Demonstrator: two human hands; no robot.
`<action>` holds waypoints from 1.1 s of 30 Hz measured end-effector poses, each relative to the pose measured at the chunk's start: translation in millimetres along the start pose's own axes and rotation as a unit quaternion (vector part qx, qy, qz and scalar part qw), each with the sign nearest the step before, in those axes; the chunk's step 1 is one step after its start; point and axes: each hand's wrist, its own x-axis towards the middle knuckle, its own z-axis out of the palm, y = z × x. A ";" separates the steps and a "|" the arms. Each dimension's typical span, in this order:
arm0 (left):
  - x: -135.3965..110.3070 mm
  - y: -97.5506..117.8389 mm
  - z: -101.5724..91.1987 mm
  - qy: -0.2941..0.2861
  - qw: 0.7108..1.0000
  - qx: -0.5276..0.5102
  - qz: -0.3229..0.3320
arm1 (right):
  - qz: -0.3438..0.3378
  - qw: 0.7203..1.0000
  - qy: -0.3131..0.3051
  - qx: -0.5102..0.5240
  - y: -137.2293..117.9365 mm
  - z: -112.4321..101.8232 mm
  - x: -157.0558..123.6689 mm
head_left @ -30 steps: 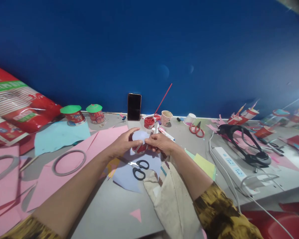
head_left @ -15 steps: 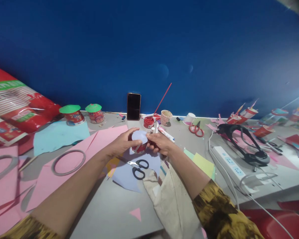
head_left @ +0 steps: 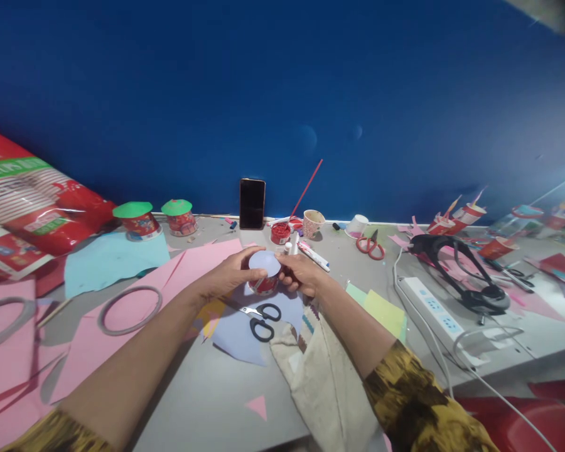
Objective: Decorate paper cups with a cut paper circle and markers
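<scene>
Between my hands stands a small red paper cup (head_left: 264, 286), topped by a pale lilac paper disc (head_left: 264, 263). My left hand (head_left: 238, 273) curves round the left side, its thumb pressing on the disc's near edge. At the right side, my right hand (head_left: 300, 272) pinches the disc's rim with thumb and finger. Below the cup lies a sheet of lilac paper (head_left: 238, 336), partly covered by black-handled scissors (head_left: 262, 320). The far fingers of my left hand are hidden behind the cup.
Two red cups with green tops (head_left: 139, 220) stand at the back left. A phone (head_left: 252, 204) leans on the blue wall. Red-handled scissors (head_left: 371, 246), a power strip (head_left: 433, 307) and a black headset (head_left: 471, 276) lie to the right. A cloth bag (head_left: 332, 383) hangs over the front edge.
The lilac disc now lies flatter and more squarely over the cup, and both hands have shifted slightly with it. The surrounding things have stayed put.
</scene>
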 end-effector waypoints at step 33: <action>-4.4 -6.9 6.9 -0.044 0.998 0.015 -0.049 | -0.164 0.979 0.096 -0.075 -6.7 -10.2 -4.4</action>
